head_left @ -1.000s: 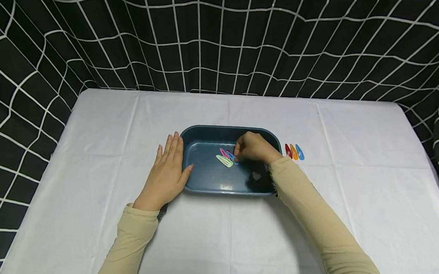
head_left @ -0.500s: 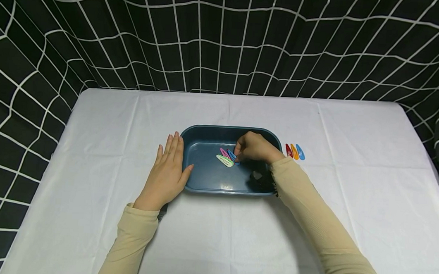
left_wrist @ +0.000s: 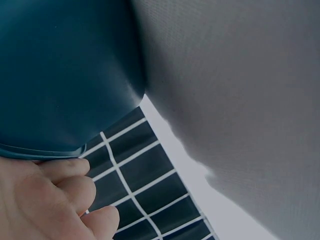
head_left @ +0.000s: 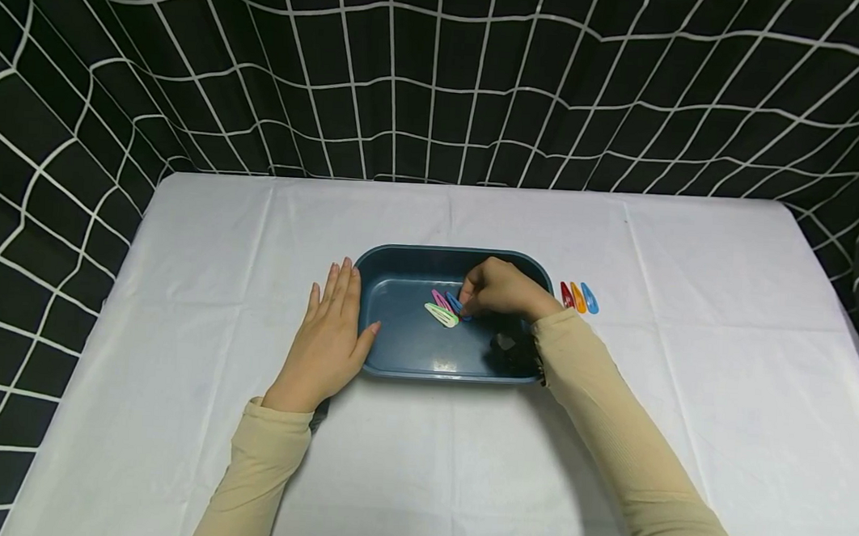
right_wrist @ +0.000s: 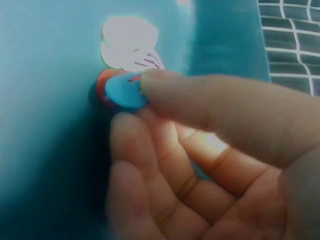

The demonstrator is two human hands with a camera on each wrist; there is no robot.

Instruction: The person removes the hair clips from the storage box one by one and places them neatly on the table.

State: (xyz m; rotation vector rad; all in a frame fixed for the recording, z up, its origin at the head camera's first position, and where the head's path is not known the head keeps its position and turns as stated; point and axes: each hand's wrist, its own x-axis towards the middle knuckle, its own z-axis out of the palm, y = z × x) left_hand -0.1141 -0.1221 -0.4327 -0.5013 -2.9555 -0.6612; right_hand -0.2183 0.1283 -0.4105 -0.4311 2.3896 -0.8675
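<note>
clips (head_left: 442, 315), teardrop-shaped, in glossy tray (head_left: 403, 348)

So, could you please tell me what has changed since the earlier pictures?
Very little: the blue hair clip pinched in the right hand seems to have edged forward, covering the far tip of the red hair clip. The left hand against the tray and the three hair clips on the cloth stayed put.

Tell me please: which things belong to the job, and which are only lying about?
Job: blue hair clip in right hand; blue basin touched by left hand; probably green clip, pink clip, red clip inside, three clips outside.
Only surroundings: white tablecloth, net-covered black backdrop.
</note>
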